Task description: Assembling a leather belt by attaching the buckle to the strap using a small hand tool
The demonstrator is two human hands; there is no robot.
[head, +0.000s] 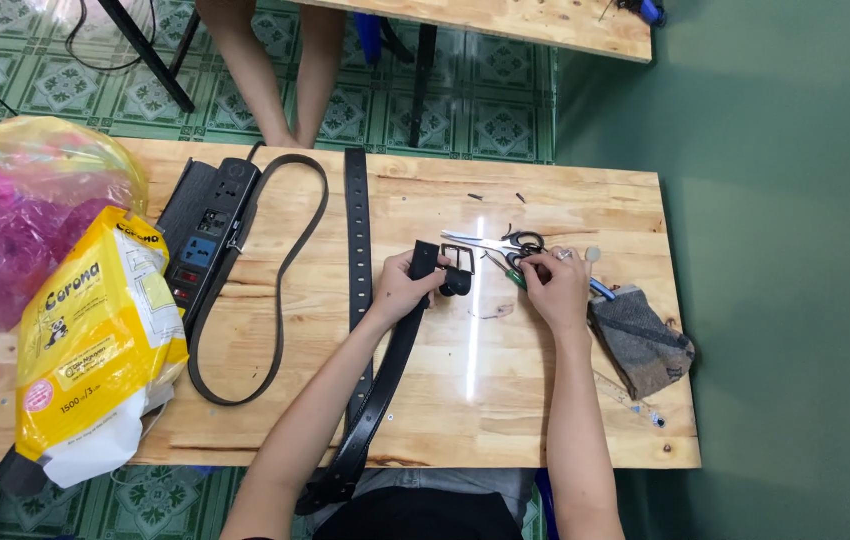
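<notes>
From my seat, starting at the left edge, a yellow-tinted plastic bag stuffed with pink material sits beside a yellow-and-white printed pouch, both partly cut off by the frame. Next comes a black power strip with a looped black belt lying around its end, then another strap laid straight across the wooden table.

At the middle, the left hand is closed around the end of a third black belt, thumb and fingers clamped on the strap just beside the metal buckle. That belt runs down off the near table edge toward my lap. I judge the buckle fitting is in progress: buckle and strap end meet, but whether the buckle is already fastened I cannot tell.

The right hand has its fingers curled together on the black handles of the scissors, blades pointing left; a green-handled tool lies partly under it, possibly a screwdriver. Right of that sits a grey fabric pouch. Small loose bits near the far-right corner are too tiny to name. Another person's bare legs stand beyond the table.
</notes>
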